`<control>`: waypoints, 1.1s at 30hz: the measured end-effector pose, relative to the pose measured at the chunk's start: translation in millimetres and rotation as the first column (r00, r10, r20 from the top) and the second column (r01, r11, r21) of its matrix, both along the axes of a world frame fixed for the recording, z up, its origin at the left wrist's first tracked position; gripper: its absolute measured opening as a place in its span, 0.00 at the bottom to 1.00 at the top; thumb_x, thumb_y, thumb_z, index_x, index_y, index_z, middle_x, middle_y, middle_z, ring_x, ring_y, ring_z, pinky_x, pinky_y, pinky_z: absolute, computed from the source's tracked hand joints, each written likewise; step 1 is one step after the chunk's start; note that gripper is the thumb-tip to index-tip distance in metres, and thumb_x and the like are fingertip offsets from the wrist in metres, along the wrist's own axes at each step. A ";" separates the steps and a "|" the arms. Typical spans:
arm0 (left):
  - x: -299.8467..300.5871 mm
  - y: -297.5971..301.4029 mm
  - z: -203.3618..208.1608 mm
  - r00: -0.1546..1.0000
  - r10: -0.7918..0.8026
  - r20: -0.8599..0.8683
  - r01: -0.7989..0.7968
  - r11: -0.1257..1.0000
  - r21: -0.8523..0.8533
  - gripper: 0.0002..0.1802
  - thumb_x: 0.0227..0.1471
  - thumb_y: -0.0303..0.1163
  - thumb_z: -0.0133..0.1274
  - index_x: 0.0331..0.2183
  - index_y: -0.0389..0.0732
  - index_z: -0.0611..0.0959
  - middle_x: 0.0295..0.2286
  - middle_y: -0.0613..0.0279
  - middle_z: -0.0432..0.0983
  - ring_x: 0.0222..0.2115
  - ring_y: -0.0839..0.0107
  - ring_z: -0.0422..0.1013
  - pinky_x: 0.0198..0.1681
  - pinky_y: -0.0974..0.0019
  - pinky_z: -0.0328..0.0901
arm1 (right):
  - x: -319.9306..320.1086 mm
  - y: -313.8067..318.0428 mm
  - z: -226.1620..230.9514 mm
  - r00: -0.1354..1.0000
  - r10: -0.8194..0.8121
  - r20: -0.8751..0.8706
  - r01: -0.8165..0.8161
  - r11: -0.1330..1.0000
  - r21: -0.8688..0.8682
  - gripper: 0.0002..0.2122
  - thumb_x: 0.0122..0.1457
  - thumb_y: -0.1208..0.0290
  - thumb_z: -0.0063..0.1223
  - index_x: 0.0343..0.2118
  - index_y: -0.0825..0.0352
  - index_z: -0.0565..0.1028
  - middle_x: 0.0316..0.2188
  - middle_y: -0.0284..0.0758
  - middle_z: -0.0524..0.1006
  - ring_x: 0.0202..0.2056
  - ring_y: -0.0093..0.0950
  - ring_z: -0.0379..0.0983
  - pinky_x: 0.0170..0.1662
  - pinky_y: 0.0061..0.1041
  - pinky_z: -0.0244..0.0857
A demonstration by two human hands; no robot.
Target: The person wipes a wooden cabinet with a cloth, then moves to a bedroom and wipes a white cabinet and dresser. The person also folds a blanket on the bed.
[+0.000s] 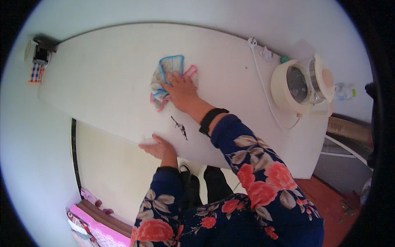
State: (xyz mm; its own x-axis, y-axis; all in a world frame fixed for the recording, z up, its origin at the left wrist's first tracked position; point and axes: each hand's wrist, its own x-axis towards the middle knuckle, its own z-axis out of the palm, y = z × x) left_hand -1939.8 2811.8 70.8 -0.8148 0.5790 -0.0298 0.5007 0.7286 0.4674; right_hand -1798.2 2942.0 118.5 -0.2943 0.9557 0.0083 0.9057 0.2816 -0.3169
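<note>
Grey cloth [170, 67] under right hand [182, 92] on white table [103, 70], left hand [159, 148] nearby

Two hands [183, 94] [160, 149], one table [107, 74], one plug [252, 42], one bottle [342, 91]; cloth [172, 66] count is unclear.

Right arm [257, 160] extends forward and leftward; right hand [181, 90] lies palm down, fingers [174, 78] spread. Left arm [161, 201] reaches less far; left hand [161, 149] open, thumb [156, 138] apart from fingers.
</note>
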 end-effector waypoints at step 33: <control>-237.4 153.1 -9.7 0.964 0.061 0.260 -0.052 0.998 -0.041 0.40 0.44 0.58 0.40 0.45 0.31 0.59 0.43 0.40 0.60 0.42 0.49 0.62 0.40 0.52 0.62 | -111.6 -185.8 -12.1 0.897 -0.425 -0.118 0.437 0.894 0.098 0.20 0.42 0.70 0.50 0.43 0.59 0.68 0.50 0.38 0.60 0.53 0.36 0.51 0.51 0.41 0.46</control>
